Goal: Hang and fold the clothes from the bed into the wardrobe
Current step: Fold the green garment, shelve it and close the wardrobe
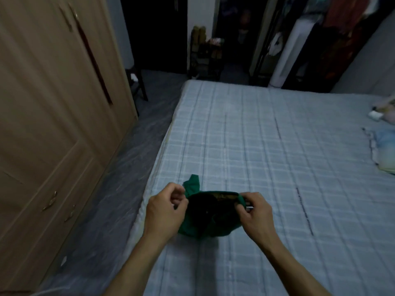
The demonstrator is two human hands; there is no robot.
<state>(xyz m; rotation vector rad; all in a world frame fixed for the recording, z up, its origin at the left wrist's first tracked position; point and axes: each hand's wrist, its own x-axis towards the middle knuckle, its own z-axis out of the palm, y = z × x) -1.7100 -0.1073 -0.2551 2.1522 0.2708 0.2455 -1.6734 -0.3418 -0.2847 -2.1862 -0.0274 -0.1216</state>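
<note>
A green garment (193, 228) is held just above the near left part of the bed (267, 146), close to the mattress's left edge, at about 6 o'clock in the view. The left hand (165, 212) pinches its left side with curled fingers (178, 196), and the right hand (254, 212) pinches its right side, fingers (242, 207) curled round the rim. Between the hands the cloth is stretched into an open mouth, dark inside (a patterned strip shows along the far rim), and a narrow green flap (192, 183) sticks up toward 11 o'clock. The lower folds hang bunched; whether they touch the bed cannot be told.

The pale blue checked bed surface runs open from the garment toward 12 and 2 o'clock. At 3 o'clock, near the bed's right side, lie a light bundle of fabric (383, 150) and some small pale objects (382, 110), well apart from the hands. A strip of grey floor (119, 167) lies between the mattress edge and the wooden wardrobe (53, 124) at 9 o'clock, whose doors are closed. At 12 to 1 o'clock, beyond the bed's far edge, stand a dark doorway (233, 39) and hanging clothes (342, 28).
</note>
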